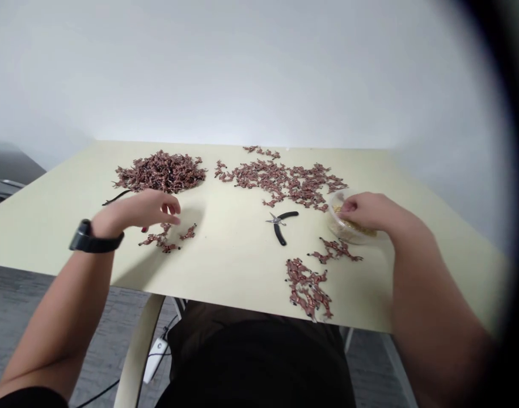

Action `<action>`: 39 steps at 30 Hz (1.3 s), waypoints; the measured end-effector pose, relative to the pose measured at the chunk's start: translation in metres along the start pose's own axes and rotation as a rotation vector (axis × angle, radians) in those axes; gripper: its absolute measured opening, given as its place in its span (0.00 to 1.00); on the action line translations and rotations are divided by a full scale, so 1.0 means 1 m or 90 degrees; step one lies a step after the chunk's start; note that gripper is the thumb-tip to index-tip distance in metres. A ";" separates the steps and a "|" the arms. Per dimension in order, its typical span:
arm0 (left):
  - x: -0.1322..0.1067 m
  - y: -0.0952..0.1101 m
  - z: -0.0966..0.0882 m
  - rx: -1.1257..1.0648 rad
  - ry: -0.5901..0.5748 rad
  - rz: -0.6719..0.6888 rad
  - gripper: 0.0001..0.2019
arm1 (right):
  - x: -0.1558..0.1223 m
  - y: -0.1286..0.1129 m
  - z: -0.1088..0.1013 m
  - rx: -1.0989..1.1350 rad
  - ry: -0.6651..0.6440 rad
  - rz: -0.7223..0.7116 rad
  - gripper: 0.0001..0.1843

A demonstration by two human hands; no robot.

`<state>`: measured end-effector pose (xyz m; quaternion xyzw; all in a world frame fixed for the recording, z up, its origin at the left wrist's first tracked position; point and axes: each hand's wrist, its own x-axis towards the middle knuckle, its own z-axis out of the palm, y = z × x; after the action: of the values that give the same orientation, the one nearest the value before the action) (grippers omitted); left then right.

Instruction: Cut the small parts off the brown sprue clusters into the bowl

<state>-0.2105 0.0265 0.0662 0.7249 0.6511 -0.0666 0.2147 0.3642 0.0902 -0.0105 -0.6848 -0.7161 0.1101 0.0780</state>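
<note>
My left hand (142, 208) hovers over a few small brown animal-like figures (163, 239) at the left front of the table. Its fingers are curled but apart, with nothing visible between them. My right hand (367, 208) reaches into a clear round tub (348, 235) that holds tiny gold-coloured pieces. The fingertips are pressed together there, and whatever they pinch is too small to make out. Between my hands lie pliers (279, 224) with black handles, their jaws parted.
A dense heap of brown figures (159, 171) is at the back left, with a looser spread (285, 181) at the back middle. Smaller groups lie near the front edge (308, 289) and beside the tub (336, 249). A dark thin tool (117, 198) shows behind my left hand.
</note>
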 end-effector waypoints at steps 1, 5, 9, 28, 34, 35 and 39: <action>0.001 0.010 0.011 0.021 -0.008 0.006 0.15 | 0.003 0.003 0.003 -0.008 -0.026 0.001 0.06; 0.010 0.036 0.039 0.036 -0.042 0.033 0.13 | 0.004 -0.003 0.005 -0.016 -0.035 -0.008 0.04; 0.011 0.043 0.040 0.003 -0.034 0.052 0.10 | 0.001 -0.008 -0.001 -0.013 -0.018 -0.009 0.06; 0.024 0.082 0.033 -0.096 0.133 0.215 0.09 | -0.014 -0.028 -0.022 0.077 0.086 -0.008 0.09; 0.037 0.149 0.039 -0.698 -0.003 0.371 0.13 | -0.042 -0.088 -0.024 0.401 0.240 -0.160 0.09; 0.042 0.156 0.044 -0.780 -0.026 0.389 0.12 | -0.048 -0.100 -0.021 0.457 0.162 -0.184 0.10; 0.060 0.172 0.072 -0.966 0.011 0.407 0.11 | -0.065 -0.142 0.001 0.638 -0.120 -0.238 0.13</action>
<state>-0.0214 0.0427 0.0174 0.5334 0.2825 0.4615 0.6501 0.2308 0.0200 0.0288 -0.4118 -0.6896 0.4832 0.3485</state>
